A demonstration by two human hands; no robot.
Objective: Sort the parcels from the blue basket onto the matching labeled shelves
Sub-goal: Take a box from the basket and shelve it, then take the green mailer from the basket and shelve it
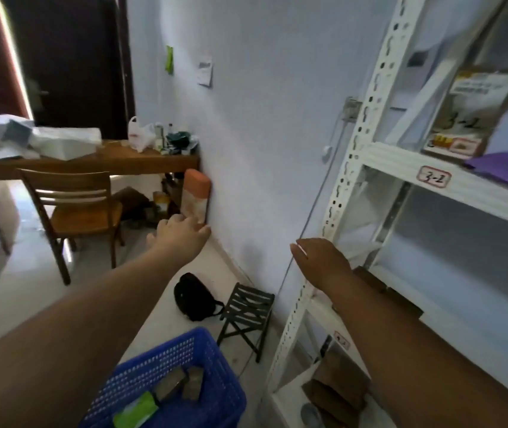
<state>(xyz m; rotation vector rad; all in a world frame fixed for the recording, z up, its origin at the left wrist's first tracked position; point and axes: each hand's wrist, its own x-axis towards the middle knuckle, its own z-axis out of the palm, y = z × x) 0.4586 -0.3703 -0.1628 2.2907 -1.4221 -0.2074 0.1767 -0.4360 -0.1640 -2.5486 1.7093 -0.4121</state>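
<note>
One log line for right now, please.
left hand: empty | right hand: empty | blue plastic basket: parcels remain | brown labelled parcel: on shelf 3-2

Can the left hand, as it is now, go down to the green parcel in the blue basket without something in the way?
Probably yes. The left hand is empty and held out above the floor. The blue basket is open on top, and the green parcel lies uncovered, with nothing between them.

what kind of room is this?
Probably a small parcel sorting room set up in a home or office: a white metal rack with a shelf label 3-2, a blue basket of parcels, and a cluttered wooden desk.
</note>
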